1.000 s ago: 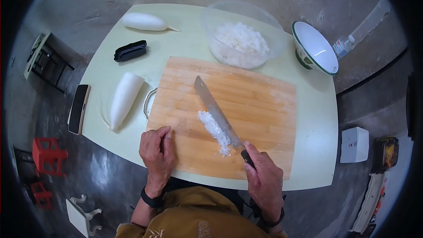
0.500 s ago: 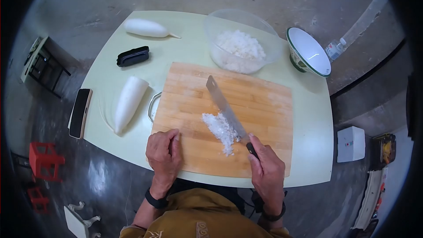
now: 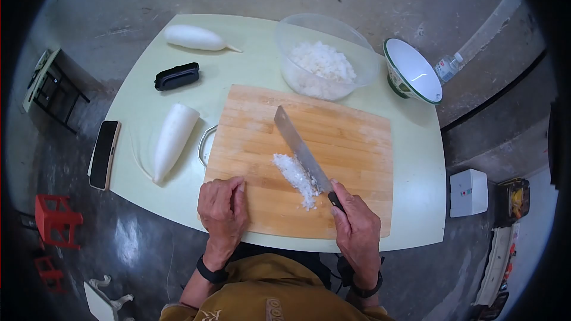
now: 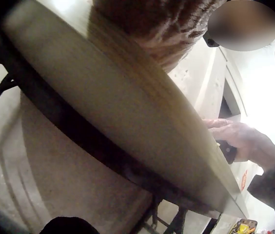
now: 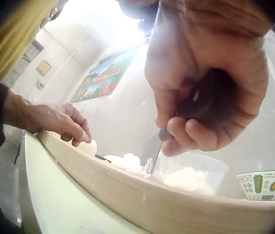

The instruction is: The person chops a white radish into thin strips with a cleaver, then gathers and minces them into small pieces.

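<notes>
My right hand (image 3: 359,221) grips the black handle of a kitchen knife (image 3: 302,150); in the right wrist view the fingers (image 5: 201,134) curl round that handle. The broad blade slants away to the left over the wooden cutting board (image 3: 351,142), along the right side of a narrow heap of finely chopped white radish (image 3: 294,175). My left hand (image 3: 223,211) rests at the board's front left corner, fingers loosely bent and holding nothing. In the right wrist view the left hand (image 5: 54,122) hangs its fingers over the board's edge.
Behind the board stands a clear plastic bowl (image 3: 363,74) of chopped white radish, beside a green-rimmed bowl (image 3: 414,71) and a bottle (image 3: 447,68). At left lie a cut white radish (image 3: 175,139), a whole one (image 3: 195,37), a black tray-like object (image 3: 177,76) and a phone (image 3: 104,154).
The heap spread wider and then became narrower again, with the blade staying along its right side. The right hand shifted slightly. The left hand stays at the board's corner.
</notes>
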Demonstrator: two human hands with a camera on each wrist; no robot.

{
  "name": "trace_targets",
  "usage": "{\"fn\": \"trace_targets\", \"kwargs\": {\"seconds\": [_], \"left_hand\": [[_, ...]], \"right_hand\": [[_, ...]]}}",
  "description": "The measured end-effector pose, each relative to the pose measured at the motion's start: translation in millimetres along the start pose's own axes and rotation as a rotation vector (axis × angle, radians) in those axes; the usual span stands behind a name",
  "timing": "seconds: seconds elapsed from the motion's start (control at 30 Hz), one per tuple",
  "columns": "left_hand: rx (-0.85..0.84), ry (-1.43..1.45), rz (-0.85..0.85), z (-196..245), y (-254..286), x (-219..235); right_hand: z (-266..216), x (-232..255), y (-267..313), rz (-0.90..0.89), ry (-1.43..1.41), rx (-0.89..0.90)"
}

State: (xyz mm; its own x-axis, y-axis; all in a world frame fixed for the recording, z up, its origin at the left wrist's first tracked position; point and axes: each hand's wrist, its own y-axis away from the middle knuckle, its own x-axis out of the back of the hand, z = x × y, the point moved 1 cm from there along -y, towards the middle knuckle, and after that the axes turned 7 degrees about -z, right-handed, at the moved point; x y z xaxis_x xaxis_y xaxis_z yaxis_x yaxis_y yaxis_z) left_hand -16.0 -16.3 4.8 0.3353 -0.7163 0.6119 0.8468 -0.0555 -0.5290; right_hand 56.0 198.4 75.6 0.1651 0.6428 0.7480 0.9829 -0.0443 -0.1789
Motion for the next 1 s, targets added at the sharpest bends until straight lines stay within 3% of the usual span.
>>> {"fn": "trace_targets", "kwargs": {"seconds": [0.2, 0.27, 0.47, 0.6, 1.0], "left_hand": [[-0.014, 0.000, 0.020, -0.3, 0.0, -1.3], [0.000, 0.003, 0.000, 0.2, 1.1, 0.2], [-0.007, 0.009, -0.003, -0.3, -0.2, 0.6], [-0.011, 0.017, 0.005, -1.5, 0.6, -0.3], [-0.010, -0.001, -0.003, 1.5, -1.0, 1.0]], "right_hand": [[-1.9, 4.0, -0.8, 0.105, -0.030, -0.020], [3.5, 0.8, -1.6, 0.036, 0.013, -0.005], [2.6, -0.6, -3.5, 0.109, -0.082, 0.031], [-1.1, 1.1, -4.8, 0.022, 0.004, -0.006], [-2.1, 2.3, -3.4, 0.069, -0.051, -0.037]]}}
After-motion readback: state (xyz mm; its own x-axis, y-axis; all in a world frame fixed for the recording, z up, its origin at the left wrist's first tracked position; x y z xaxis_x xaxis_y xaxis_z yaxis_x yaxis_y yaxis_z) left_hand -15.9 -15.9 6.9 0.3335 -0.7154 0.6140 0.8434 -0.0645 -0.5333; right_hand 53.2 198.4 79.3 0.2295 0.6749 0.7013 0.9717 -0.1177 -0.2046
